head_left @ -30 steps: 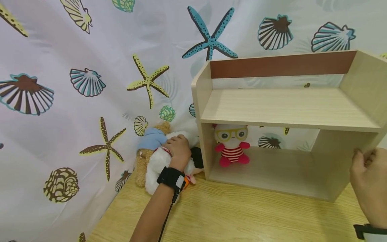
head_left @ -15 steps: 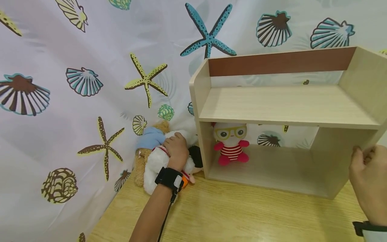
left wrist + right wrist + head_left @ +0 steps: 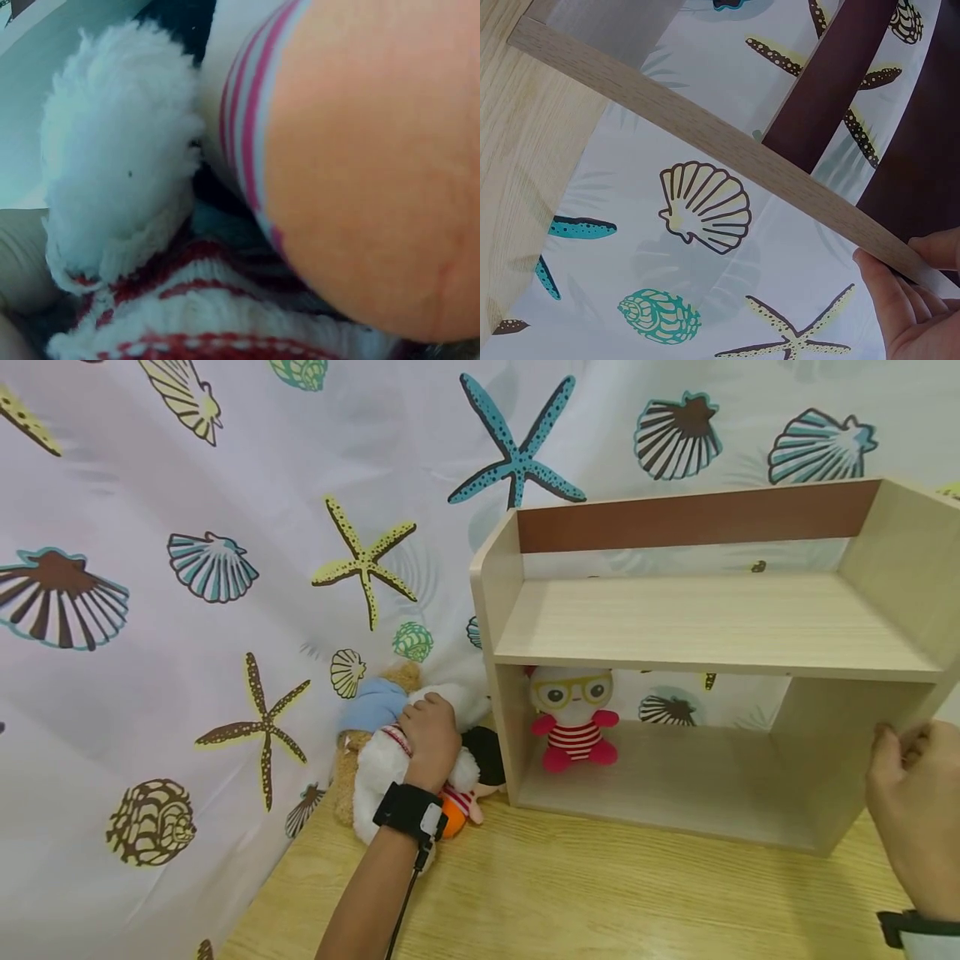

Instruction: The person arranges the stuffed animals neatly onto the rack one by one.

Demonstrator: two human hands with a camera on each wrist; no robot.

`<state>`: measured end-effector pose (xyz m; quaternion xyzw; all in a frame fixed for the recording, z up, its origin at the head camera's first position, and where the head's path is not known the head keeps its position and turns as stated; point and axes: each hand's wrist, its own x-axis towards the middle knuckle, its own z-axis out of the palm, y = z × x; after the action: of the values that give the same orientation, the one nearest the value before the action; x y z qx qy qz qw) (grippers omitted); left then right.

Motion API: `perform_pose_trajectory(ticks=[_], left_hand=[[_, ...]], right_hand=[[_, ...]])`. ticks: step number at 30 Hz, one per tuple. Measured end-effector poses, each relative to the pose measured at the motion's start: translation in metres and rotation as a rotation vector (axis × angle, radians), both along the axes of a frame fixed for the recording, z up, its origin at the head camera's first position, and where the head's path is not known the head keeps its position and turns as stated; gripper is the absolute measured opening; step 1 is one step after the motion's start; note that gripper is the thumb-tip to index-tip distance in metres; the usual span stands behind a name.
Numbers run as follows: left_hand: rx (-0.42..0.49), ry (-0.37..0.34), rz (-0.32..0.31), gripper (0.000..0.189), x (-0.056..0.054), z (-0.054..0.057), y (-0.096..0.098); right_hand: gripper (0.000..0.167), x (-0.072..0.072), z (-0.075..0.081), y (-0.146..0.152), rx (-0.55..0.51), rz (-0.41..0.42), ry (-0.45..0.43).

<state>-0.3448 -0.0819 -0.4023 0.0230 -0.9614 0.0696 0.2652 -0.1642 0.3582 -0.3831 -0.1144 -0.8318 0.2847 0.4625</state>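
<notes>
My left hand [image 3: 431,735] grips a white fluffy plush toy [image 3: 372,785] with a red-and-white knit band, left of the shelf. Its fluffy limb [image 3: 120,150] and knit trim [image 3: 210,315] show close up in the left wrist view. Beside it lies a doll with black hair [image 3: 483,756], a striped top and a round orange part [image 3: 375,172]. A tan teddy bear [image 3: 347,777] in blue clothing leans behind them. With thumb and fingers on either side, my right hand [image 3: 918,810] holds the right panel's front edge of the wooden shelf [image 3: 720,618].
A plush doll [image 3: 576,718] with yellow glasses and a striped red top sits in the shelf's lower left corner. The shelf stands on a wood-grain table [image 3: 600,885]. Behind everything hangs a curtain [image 3: 285,468] printed with shells and starfish.
My left hand has shifted slightly left and down with the white plush toy, showing more of the doll's orange part and striped top. The right hand stays on the shelf panel.
</notes>
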Motion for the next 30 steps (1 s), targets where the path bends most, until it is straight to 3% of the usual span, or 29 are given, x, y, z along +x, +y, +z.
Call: perform_pose_trajectory(ticks=[4, 7, 15, 23, 27, 30], left_hand=[[-0.053, 0.181, -0.025, 0.021, 0.006, 0.0, -0.005], [-0.059, 0.26, -0.048, 0.023, 0.01, 0.001, -0.01], [0.013, 0.27, -0.132, 0.024, 0.023, 0.014, -0.022], [0.257, 0.081, -0.22, 0.025, 0.045, 0.039, -0.033], [0.315, 0.093, -0.238, 0.036, 0.056, 0.048, -0.038], [0.336, 0.131, -0.262, 0.05, 0.063, 0.055, -0.042]], right_hand=[[0.028, -0.001, -0.001, -0.002, -0.03, 0.003, -0.001], [0.028, -0.002, -0.001, -0.002, -0.036, 0.019, 0.007], [0.03, -0.001, 0.0, -0.003, -0.097, 0.023, -0.029], [0.034, -0.003, -0.004, -0.004, -0.12, 0.001, -0.023], [0.034, -0.004, -0.005, -0.004, -0.096, -0.031, -0.011], [0.032, -0.003, -0.003, -0.004, -0.096, -0.007, 0.003]])
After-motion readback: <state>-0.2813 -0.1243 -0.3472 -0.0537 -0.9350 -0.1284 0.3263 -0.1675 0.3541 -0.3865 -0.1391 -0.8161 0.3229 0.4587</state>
